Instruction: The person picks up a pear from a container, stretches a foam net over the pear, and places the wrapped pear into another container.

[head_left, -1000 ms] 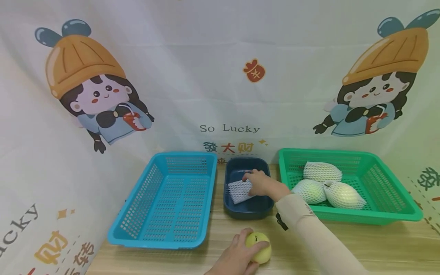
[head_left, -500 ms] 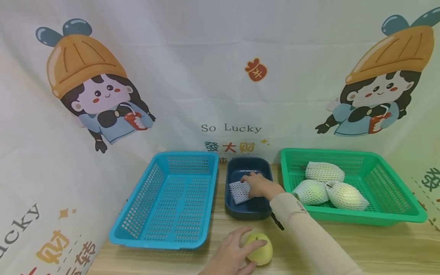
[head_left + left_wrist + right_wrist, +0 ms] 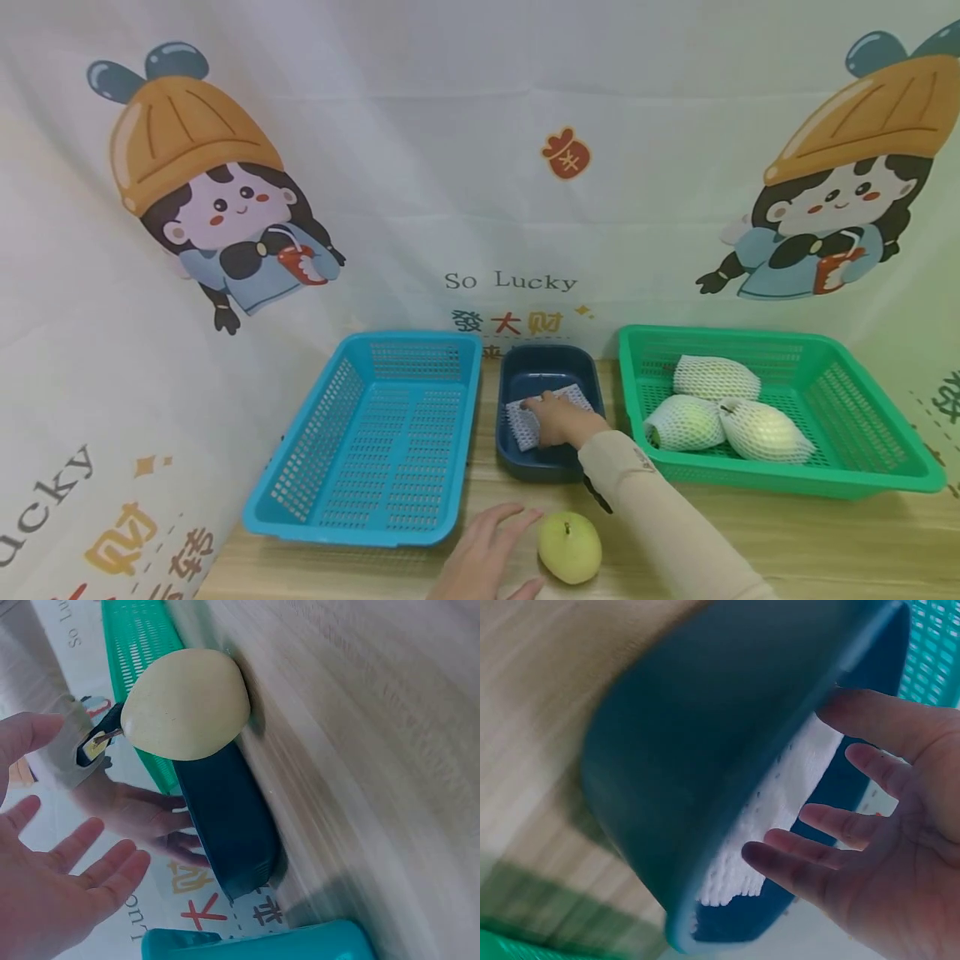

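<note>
A yellow-green pear [image 3: 569, 547] with a short stem stands on the wooden table. Just left of it is my left hand [image 3: 483, 554], fingers spread and apart from the pear; the left wrist view shows a gap between that hand [image 3: 67, 877] and the pear [image 3: 187, 705]. My right hand [image 3: 561, 419] reaches into a dark blue bin [image 3: 551, 472], over white foam netting [image 3: 525, 423]. Seen from the right wrist, the fingers of the hand [image 3: 885, 825] are extended at the netting [image 3: 780, 802] and not closed round it. The head view hides part of the netting under the hand.
Left of the bin stands a blue perforated basket [image 3: 457, 492]. To the right, a green basket [image 3: 892, 479] holds 3 fruits in foam nets, one of them a netted pear [image 3: 765, 431] at the front. A printed white curtain [image 3: 420, 167] hangs behind the containers.
My left hand has let go of the pear and drawn off to the left. My right hand has shifted slightly downward in the bin, and more netting shows behind it.
</note>
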Available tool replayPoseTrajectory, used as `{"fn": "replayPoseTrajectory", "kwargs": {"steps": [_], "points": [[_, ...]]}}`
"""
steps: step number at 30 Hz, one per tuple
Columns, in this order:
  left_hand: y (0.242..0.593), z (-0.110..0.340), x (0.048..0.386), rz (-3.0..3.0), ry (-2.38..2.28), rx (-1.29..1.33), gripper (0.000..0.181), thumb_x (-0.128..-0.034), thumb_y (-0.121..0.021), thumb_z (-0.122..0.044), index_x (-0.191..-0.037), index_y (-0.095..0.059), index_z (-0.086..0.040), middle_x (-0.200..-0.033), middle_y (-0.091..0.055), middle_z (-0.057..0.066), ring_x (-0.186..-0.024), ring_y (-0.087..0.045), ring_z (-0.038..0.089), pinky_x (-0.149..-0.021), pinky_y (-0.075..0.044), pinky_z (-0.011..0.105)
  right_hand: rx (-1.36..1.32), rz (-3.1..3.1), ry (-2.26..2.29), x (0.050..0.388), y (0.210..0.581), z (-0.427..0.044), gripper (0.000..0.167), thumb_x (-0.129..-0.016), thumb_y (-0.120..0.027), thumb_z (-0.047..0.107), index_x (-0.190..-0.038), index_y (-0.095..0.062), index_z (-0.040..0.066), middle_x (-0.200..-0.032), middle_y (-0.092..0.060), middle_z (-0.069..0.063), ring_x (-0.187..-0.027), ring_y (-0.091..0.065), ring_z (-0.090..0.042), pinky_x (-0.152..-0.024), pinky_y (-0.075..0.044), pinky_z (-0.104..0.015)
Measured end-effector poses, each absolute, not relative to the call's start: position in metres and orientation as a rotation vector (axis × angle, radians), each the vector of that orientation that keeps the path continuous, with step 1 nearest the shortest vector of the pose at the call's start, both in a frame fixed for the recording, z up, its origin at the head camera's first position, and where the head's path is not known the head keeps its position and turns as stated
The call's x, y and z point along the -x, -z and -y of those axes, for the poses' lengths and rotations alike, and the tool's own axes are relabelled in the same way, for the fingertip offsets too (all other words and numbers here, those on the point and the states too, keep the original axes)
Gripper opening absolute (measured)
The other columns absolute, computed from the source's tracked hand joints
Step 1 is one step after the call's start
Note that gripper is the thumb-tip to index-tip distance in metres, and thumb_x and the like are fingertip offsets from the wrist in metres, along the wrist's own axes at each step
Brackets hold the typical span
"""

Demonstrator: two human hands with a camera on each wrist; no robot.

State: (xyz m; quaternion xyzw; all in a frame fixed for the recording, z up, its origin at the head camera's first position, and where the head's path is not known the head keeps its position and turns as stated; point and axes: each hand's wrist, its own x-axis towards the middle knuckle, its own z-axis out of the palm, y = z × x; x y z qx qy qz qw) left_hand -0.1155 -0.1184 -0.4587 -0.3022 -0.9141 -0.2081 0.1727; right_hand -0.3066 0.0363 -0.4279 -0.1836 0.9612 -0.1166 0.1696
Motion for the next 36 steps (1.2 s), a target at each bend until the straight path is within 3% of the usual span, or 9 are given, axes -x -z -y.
{"fn": "replayPoseTrajectory", "kwargs": {"steps": [4,8,12,16,21,25,31,36], "points": [[0.464,0.122,0.11,2.641,0.732,0.805,0.061,-0.0882,-0.054,-0.05,-0.141,-0.034,-0.025,-0.127,-0.05,0.002,-0.112,-0.051,0.019,-0.085,-0.049,0.039,0.465,-2.708,0.302,0.304,0.437,-0.035,0.063,-0.081,-0.068,0.01,-0.138,-0.043,0.017,-0.143,-0.037,-0.018,-0.132,-0.035,-0.037,-0.102,-0.033,-0.056],[0.474,0.12,0.112,2.633,0.877,0.778,0.067,-0.0829,-0.062,-0.048,-0.137,-0.038,-0.015,-0.124,-0.053,0.005,-0.108,-0.053,0.021,-0.085,-0.048,0.039,0.428,-2.715,0.271,0.302,0.445,-0.036,0.058,-0.085,-0.063,0.011,-0.139,-0.041,0.013,-0.144,-0.037,-0.02,-0.131,-0.036,-0.036,-0.104,-0.033,-0.053],[0.488,0.117,0.116,2.541,1.042,0.794,0.071,-0.0749,-0.074,-0.034,-0.13,-0.043,-0.001,-0.117,-0.056,0.013,-0.102,-0.054,0.023,-0.082,-0.048,0.033,0.458,-2.752,0.228,0.302,0.449,-0.036,0.055,-0.086,-0.062,0.009,-0.137,-0.041,0.007,-0.14,-0.038,-0.023,-0.128,-0.038,-0.04,-0.103,-0.033,-0.053],[0.489,0.113,0.117,2.622,1.564,0.655,0.071,-0.0739,-0.077,-0.016,-0.131,-0.039,0.004,-0.119,-0.05,0.021,-0.096,-0.054,0.026,-0.072,-0.048,0.029,0.466,-2.775,0.177,0.304,0.453,-0.034,0.05,-0.088,-0.059,0.009,-0.135,-0.04,0.002,-0.137,-0.039,-0.023,-0.126,-0.039,-0.041,-0.102,-0.035,-0.052],[0.497,0.104,0.124,2.615,2.14,0.268,0.076,-0.072,-0.078,-0.007,-0.135,-0.036,0.0,-0.126,-0.044,0.022,-0.101,-0.051,0.03,-0.076,-0.049,0.041,0.475,-2.788,0.142,0.304,0.455,-0.033,0.043,-0.088,-0.058,0.006,-0.129,-0.047,0.0,-0.131,-0.043,-0.023,-0.121,-0.043,-0.04,-0.099,-0.038,-0.051],[0.505,0.098,0.13,2.546,2.338,0.195,0.079,-0.0727,-0.078,-0.007,-0.138,-0.033,-0.004,-0.13,-0.04,0.022,-0.105,-0.05,0.03,-0.082,-0.048,0.051,0.51,-2.799,0.125,0.304,0.454,-0.034,0.041,-0.089,-0.057,0.004,-0.129,-0.048,-0.001,-0.132,-0.043,-0.023,-0.122,-0.043,-0.04,-0.1,-0.038,-0.051],[0.513,0.091,0.136,2.479,2.395,0.415,0.085,-0.0721,-0.076,0.0,-0.141,-0.027,-0.004,-0.137,-0.03,0.023,-0.106,-0.049,0.026,-0.083,-0.048,0.039,0.556,-2.806,0.08,0.302,0.453,-0.037,0.039,-0.091,-0.055,0.003,-0.129,-0.05,0.0,-0.136,-0.041,-0.024,-0.124,-0.043,-0.04,-0.103,-0.036,-0.05],[0.513,0.085,0.141,2.531,2.347,0.452,0.09,-0.0731,-0.078,-0.011,-0.144,-0.024,-0.009,-0.142,-0.021,0.02,-0.104,-0.046,0.021,-0.077,-0.05,0.029,0.626,-2.833,0.061,0.301,0.45,-0.036,0.029,-0.089,-0.057,0.002,-0.118,-0.058,-0.001,-0.127,-0.049,-0.025,-0.113,-0.051,-0.04,-0.096,-0.042,-0.049]]}}
